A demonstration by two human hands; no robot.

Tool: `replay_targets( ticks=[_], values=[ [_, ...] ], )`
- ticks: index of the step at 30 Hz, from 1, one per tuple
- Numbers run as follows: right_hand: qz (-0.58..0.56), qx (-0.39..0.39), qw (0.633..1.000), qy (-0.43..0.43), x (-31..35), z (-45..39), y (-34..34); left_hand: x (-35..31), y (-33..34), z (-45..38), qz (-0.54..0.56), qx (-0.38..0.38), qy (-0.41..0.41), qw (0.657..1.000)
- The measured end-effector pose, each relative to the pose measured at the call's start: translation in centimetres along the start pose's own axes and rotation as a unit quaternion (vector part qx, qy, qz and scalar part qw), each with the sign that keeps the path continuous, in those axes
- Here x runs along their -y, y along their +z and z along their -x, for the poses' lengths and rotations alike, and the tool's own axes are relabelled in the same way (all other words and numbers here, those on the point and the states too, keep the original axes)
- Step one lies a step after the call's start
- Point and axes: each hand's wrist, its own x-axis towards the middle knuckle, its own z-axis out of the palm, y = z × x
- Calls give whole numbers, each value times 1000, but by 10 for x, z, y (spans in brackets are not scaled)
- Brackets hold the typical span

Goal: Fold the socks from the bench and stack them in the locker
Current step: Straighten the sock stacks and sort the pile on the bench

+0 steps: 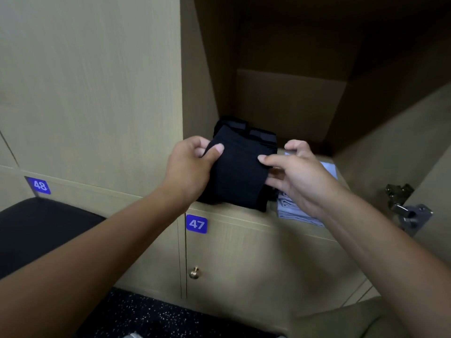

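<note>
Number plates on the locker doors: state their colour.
Blue with white digits, on the number plates; the head view shows them.

A folded black sock (238,176) is pinched at its nine o'clock edge by the left hand (189,172) and at its three o'clock edge by the right hand (300,176), above the open locker (280,98) floor. Folded pale blue socks (300,211) are seen at four o'clock of it, more black socks (244,129) at twelve. A black bench (36,230) is found at eight o'clock.

A single head-worn camera looks forward and slightly down from close range into an open locker (288,98), wide-angle, so the edges bend. Both forearms reach in from the bottom corners. The bench (36,230) sits at lower left, the floor (151,315) along the bottom edge.
</note>
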Motion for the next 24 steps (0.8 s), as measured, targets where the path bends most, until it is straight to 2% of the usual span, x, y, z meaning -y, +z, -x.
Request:
replay_targets(
  ticks=[6,9,12,16,19,24],
  values=[
    [133,-27,979,-149,0,-12,-7,-17,11,-28,-15,-17,17,1000],
    [184,-75,961,-190,2,-22,-13,-21,9,-34,-15,58,36,998],
    [204,-90,959,-177,3,-38,-17,-22,3,-39,-72,157,71,982],
    [283,32,952,-115,7,-57,-31,-26,0,-45,-108,233,58,965],
    [352,64,927,-110,7,-65,-37,-25,4,-56,-131,238,31,962],
    [441,31,891,-101,3,-76,-36,-19,22,-80,-193,239,24,951]
  ],
)
